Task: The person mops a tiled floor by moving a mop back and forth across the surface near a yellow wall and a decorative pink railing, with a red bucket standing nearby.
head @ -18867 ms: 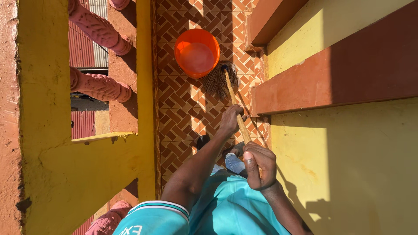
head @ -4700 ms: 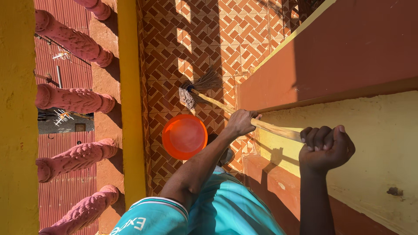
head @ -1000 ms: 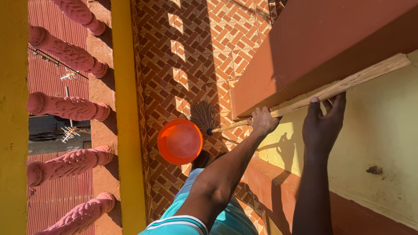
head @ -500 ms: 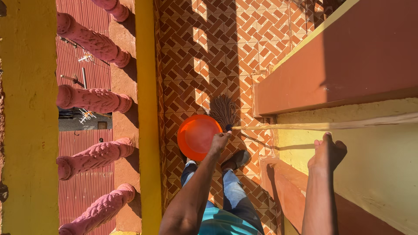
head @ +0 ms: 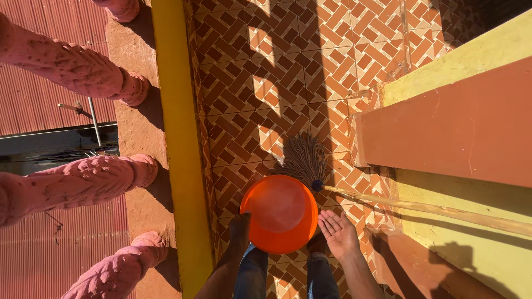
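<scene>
An orange bucket sits low in the middle, above my legs. My left hand, dark in shadow, is closed over the bucket's left rim. My right hand is spread palm up beside the bucket's right edge and holds nothing. A mop with a brown string head lies on the patterned tile floor just beyond the bucket. Its pale wooden handle runs off to the right along the wall, free of both hands.
A yellow ledge and pink balusters border the floor on the left, with a red roof below them. A yellow and red-brown wall closes the right side.
My right hand has let go of the mop handle, which now rests against the wall. Both hands have come down to the bucket, and the bucket looks larger and closer.
</scene>
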